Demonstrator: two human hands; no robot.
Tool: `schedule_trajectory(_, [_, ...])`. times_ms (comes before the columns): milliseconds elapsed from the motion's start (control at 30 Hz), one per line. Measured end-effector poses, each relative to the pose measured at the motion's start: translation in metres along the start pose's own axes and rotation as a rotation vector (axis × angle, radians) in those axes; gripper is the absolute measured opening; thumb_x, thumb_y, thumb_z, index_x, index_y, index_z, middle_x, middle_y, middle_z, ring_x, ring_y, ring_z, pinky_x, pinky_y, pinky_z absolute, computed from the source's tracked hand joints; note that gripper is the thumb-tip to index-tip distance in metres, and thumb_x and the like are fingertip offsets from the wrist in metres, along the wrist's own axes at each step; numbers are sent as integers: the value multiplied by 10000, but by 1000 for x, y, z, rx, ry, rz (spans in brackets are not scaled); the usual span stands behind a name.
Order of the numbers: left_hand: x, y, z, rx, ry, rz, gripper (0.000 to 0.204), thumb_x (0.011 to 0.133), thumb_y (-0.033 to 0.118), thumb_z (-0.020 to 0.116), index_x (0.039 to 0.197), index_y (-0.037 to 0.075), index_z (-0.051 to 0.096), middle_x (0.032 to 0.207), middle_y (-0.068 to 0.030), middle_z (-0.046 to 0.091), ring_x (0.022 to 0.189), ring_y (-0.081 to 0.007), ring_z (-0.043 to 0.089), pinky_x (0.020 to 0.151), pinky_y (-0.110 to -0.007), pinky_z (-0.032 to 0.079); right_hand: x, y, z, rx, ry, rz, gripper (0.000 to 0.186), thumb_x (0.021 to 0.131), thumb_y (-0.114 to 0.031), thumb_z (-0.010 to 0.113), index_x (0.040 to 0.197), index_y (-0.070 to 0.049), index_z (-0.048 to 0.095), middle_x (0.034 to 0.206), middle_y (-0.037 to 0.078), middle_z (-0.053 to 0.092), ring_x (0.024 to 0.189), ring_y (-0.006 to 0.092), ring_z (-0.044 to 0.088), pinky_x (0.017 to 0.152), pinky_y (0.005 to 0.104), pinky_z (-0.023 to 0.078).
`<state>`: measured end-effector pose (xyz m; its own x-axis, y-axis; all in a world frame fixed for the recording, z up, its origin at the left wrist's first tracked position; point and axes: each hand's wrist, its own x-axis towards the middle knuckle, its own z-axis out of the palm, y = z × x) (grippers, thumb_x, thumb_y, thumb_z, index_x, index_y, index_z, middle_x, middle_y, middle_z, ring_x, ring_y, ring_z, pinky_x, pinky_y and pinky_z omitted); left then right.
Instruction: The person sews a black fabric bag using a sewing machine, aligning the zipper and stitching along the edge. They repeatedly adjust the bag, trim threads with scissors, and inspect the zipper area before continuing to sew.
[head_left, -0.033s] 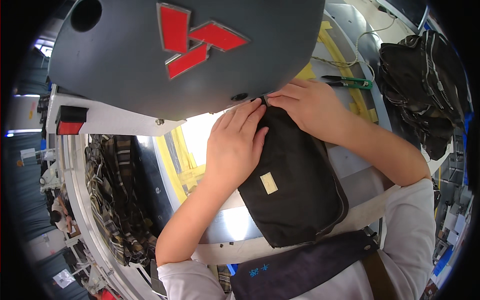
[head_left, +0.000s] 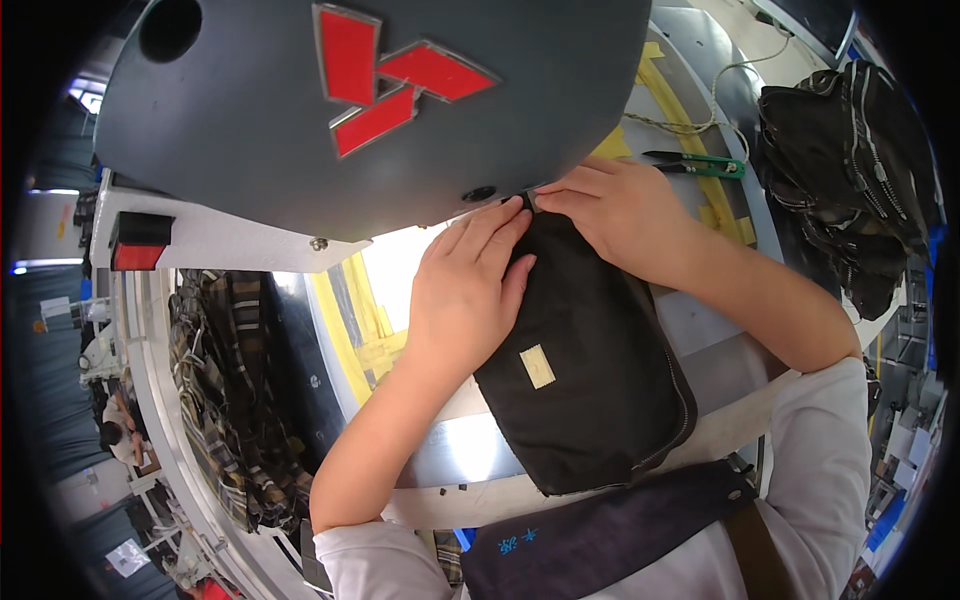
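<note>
A black fabric pouch [head_left: 590, 400] lies lengthwise in front of me, with a zipper along its right and near edge and a small cream label [head_left: 537, 367] on it. My left hand [head_left: 470, 285] presses its closed-together fingers onto the far left edge, the thumb resting lower on the cloth. My right hand [head_left: 625, 215] pinches the far end between thumb and fingers. A small dark strip [head_left: 528, 202] shows between both hands' fingertips. Just beyond hangs a dark grey machine head [head_left: 400, 130] with red diamond-like shapes, hiding the pouch's farthest end.
Green-handled thread snips [head_left: 710, 165] lie right of the machine head, near a pale cord [head_left: 690, 128]. Black zippered pieces [head_left: 845, 170] are heaped at the far right. Plaid fabric [head_left: 235, 400] piles up on the left. Yellow tape [head_left: 380, 352] marks the work surface.
</note>
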<state>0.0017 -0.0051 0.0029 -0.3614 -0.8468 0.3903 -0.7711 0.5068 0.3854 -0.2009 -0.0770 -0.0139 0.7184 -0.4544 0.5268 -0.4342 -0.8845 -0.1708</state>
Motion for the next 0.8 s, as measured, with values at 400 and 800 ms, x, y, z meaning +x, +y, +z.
schedule_trajectory(400, [-3, -4, 3, 28, 12, -2, 331, 781, 116, 712, 1097, 35, 661, 1154, -78, 630, 1069, -266, 600, 912, -375, 475, 1, -4, -6, -174, -73, -142, 292, 751, -119, 602, 1012, 6, 645, 1087, 84, 634, 934, 200, 621, 771, 317, 527])
schedule_trajectory(800, [23, -23, 0, -343, -79, -602, 401, 818, 313, 756, 1093, 28, 692, 1020, -113, 715, 936, -162, 664, 848, -281, 482, -1, -7, -5, -230, -95, -131, 276, 780, -88, 600, 1035, 6, 651, 1123, 95, 646, 958, 206, 639, 783, 320, 537])
